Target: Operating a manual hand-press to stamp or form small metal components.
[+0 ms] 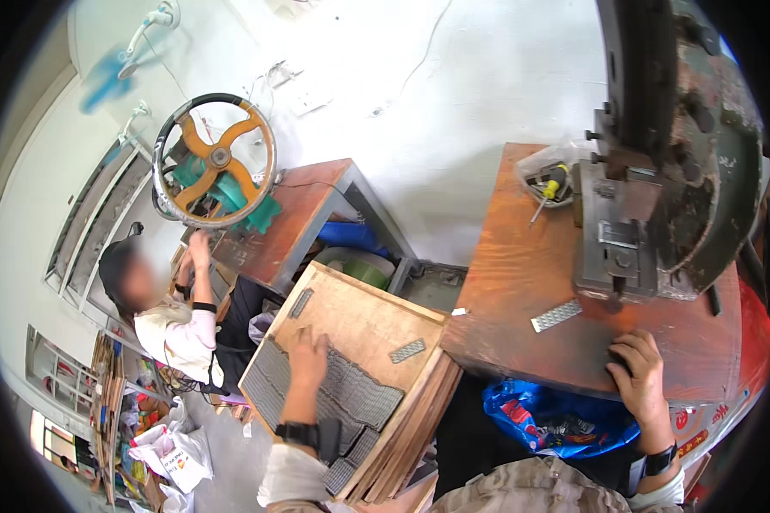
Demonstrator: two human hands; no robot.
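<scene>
My left hand (308, 357) reaches over a shallow wooden tray (351, 295), its fingers apart at the upper edge of rows of grey patterned metal strips (355, 389). No strip shows in its grasp. Two loose strips lie apart from the rows: one metal strip (407, 350) near the tray's right side and another strip (300, 303) by its upper left. On the wooden bench, my right hand (640, 372) rests at the front edge, fingers loosely bent and holding nothing. A shiny metal strip (556, 316) lies on the bench to its left, below a press die (618, 248).
The heavy press (701, 154) stands at the bench's right. A yellow-handled screwdriver (554, 181) lies in a plastic-lined container behind. Below the bench front hangs a blue bag (556, 419). At left, a person (175, 316) works beside a machine with a large handwheel (218, 158).
</scene>
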